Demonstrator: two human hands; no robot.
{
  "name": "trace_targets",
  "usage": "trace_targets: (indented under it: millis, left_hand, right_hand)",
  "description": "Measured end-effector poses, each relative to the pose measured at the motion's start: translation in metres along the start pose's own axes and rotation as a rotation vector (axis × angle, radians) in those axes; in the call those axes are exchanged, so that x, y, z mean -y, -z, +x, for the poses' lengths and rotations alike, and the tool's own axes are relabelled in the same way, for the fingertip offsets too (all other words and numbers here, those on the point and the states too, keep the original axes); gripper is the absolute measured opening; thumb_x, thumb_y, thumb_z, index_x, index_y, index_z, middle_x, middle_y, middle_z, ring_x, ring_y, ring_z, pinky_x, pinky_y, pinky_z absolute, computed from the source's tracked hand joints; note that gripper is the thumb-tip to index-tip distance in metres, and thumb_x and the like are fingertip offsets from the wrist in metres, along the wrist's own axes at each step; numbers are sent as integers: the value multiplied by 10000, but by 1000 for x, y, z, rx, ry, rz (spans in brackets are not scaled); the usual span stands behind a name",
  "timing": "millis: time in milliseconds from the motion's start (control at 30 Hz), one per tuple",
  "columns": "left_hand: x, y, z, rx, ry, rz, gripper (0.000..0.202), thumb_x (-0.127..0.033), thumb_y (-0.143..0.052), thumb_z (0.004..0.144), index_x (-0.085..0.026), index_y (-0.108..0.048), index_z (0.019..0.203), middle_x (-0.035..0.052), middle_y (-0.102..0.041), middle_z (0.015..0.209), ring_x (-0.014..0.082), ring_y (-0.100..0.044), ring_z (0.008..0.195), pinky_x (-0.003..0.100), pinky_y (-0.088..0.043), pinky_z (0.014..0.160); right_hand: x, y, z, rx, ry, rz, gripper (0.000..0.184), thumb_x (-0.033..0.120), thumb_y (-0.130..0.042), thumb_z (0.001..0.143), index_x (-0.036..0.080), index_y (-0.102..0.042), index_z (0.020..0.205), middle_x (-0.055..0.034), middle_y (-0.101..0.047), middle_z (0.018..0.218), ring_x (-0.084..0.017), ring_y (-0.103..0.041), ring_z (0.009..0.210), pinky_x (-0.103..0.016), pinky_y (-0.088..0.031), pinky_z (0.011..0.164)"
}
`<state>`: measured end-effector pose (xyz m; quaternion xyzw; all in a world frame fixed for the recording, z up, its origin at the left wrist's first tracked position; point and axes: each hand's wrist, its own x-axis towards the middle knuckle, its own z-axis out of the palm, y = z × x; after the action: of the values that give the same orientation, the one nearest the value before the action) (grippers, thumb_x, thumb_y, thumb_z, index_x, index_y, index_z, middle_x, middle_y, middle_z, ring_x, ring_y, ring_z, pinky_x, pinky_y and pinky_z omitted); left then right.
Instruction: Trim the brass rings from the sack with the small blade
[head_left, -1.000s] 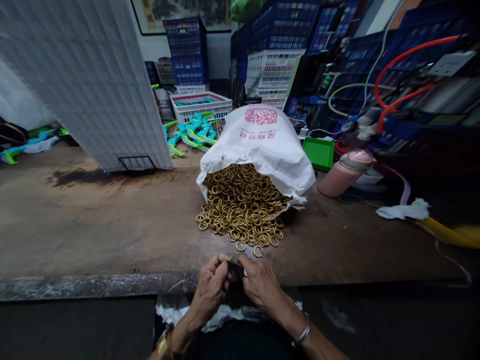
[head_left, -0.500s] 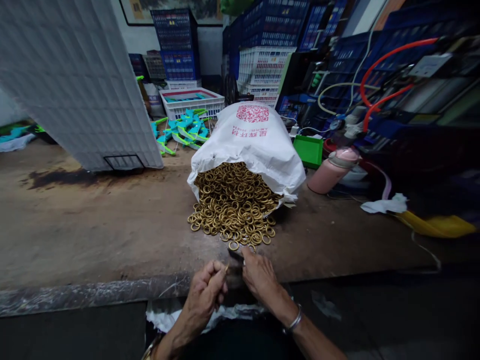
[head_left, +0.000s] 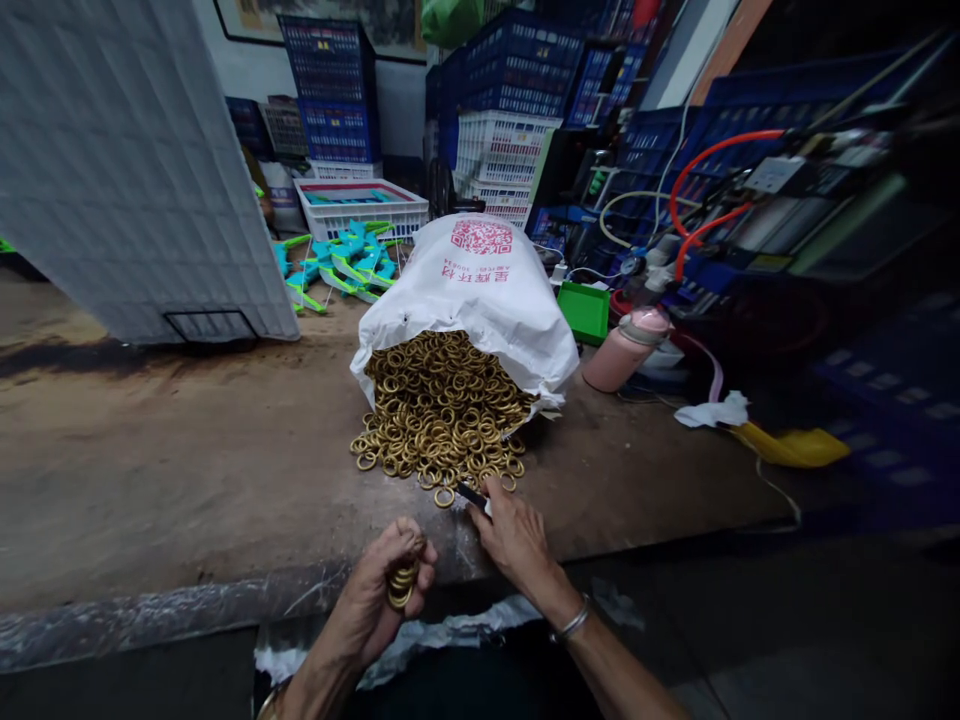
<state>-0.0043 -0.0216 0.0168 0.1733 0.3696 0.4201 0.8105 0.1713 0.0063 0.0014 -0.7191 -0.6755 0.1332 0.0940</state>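
Note:
In my left hand (head_left: 390,575), closed near the table's front edge, is a small bunch of gold-coloured rings (head_left: 402,585). My right hand (head_left: 514,535) grips a small knife (head_left: 472,496) with a dark blade and a bit of white at the handle. The blade tip lies beside a loose ring (head_left: 444,497) at the front of the ring pile (head_left: 442,420). Behind both hands, that pile spills from the open mouth of a white sack (head_left: 469,295) with red print, lying on its side.
A grey-white corrugated panel (head_left: 150,170) stands at left on the brown table (head_left: 187,480). Turquoise and green plastic parts (head_left: 349,260) lie behind it, near a white crate (head_left: 360,215). At right are a pink bottle (head_left: 628,350), a green tray (head_left: 583,312) and a yellow piece (head_left: 795,447).
My left hand has turned, bringing the rings in it into sight. The knife tip in my right hand is nearer the loose front ring. The whole view has swung to the right.

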Motion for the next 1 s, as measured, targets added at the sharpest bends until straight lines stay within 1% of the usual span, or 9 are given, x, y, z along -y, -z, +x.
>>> trace_targets:
  millis: [100, 167, 300, 467, 567, 700, 833, 933, 1000]
  left_hand:
    - [0, 3, 0, 26, 44, -51, 229, -275, -645, 680, -168, -531, 847, 1, -540, 692, 83, -497, 532, 142, -310, 364]
    - [2, 3, 1, 4, 61, -62, 218, -282, -661, 668, -153, -533, 789, -2, -532, 682, 80, -503, 540, 139, -314, 371]
    - [11, 2, 4, -70, -12, 18, 249, -317, -682, 653, -149, -500, 682, -15, -526, 635, 66, -478, 500, 135, -308, 362]
    - [19, 0, 7, -205, -175, 143, 358, -403, -681, 634, -176, -523, 862, -45, -517, 597, 59, -427, 431, 138, -290, 336]
    - [18, -1, 6, -198, -182, 190, 334, -440, -641, 670, -157, -542, 815, -52, -479, 563, 41, -367, 409, 135, -258, 343]
    - [15, 0, 5, -189, -182, 225, 352, -483, -610, 683, -144, -518, 662, -69, -403, 503, 24, -274, 378, 140, -200, 348]
    - [15, 4, 6, -244, -215, 348, 357, -503, -591, 688, -158, -510, 644, -85, -358, 434, 35, -262, 352, 159, -202, 349]
    - [16, 6, 6, -259, -304, 476, 340, -483, -596, 691, -156, -526, 630, -75, -386, 443, 41, -294, 365, 172, -236, 368]
    - [16, 7, 6, -249, -296, 495, 325, -473, -596, 694, -157, -535, 651, -75, -395, 448, 41, -297, 364, 172, -234, 366]
  right_hand:
    - [-3, -1, 2, 8, 5, 15, 167, 299, -469, 814, 194, -461, 944, -54, -637, 787, -179, -585, 677, -251, -265, 555]
    - [-4, -4, 3, 14, 30, 87, 141, 261, -470, 800, 189, -467, 921, -44, -624, 764, -164, -565, 657, -245, -269, 554]
    - [2, -10, 2, 19, 109, 423, 53, 237, -430, 786, 195, -460, 778, 13, -545, 656, -120, -488, 594, -221, -298, 545]
    - [25, -9, -2, 123, 110, 898, 132, 313, -422, 794, 209, -408, 715, 67, -465, 540, -93, -443, 507, -206, -349, 527]
    - [36, -7, -5, 220, 104, 1031, 149, 343, -449, 783, 208, -409, 737, 67, -479, 548, -92, -453, 510, -208, -367, 532]
    - [42, -6, -7, 277, 122, 1050, 178, 365, -462, 777, 202, -422, 715, 64, -476, 553, -88, -443, 521, -205, -364, 535]
    - [41, -6, -6, 288, 134, 983, 176, 355, -459, 769, 199, -433, 693, 69, -450, 526, -86, -424, 512, -199, -351, 524]
    - [40, -9, -4, 293, 123, 927, 179, 348, -453, 761, 198, -434, 666, 70, -432, 522, -84, -406, 506, -195, -336, 509]
    - [41, -11, -3, 272, 103, 906, 176, 334, -444, 756, 197, -432, 646, 67, -429, 529, -87, -404, 517, -197, -331, 513]
